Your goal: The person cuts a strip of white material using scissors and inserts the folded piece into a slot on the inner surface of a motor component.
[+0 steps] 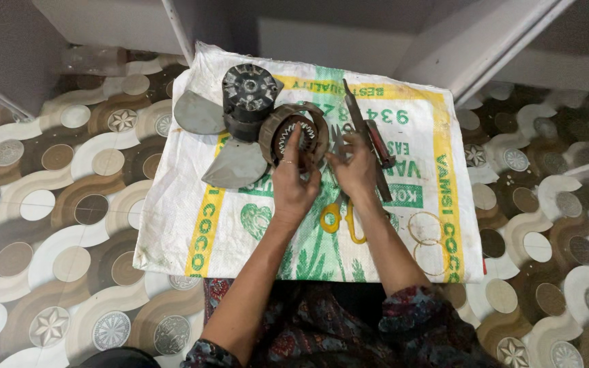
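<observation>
A woven plastic sack [185, 225] — white, printed in green and yellow, its surface creased and slightly grubby — lies flat on a patterned tile floor [56, 204] and serves as the landmark here. Near the sack's middle, toward its far edge, stands a motor stator ring [293, 134]: a round, rusty-brown metal band with a toothed inner core of dull steel laminations. It is tilted on edge, so its open bore faces roughly toward the person rather than straight up.

The left hand [293, 185] grasps the ring's near rim, with one finger reaching up into the bore. The right hand [354, 169] sits just beside the ring on the sack's right half, fingers curled toward the ring's edge; whether it pinches anything cannot be told.

Left of the ring, still on the sack, rests a dark, ribbed cylindrical fan motor [248, 95] with two grey, smooth metal blades [234, 163] spreading from it toward the sack's left border. Right of the ring lies a long thin tool [366, 133] (dark shaft, reddish handle part), its long axis running from the sack's far edge down toward the person. Under the right wrist, yellow-handled scissors [341, 219] lie on the sack, handles nearest the person — blades hidden.
</observation>
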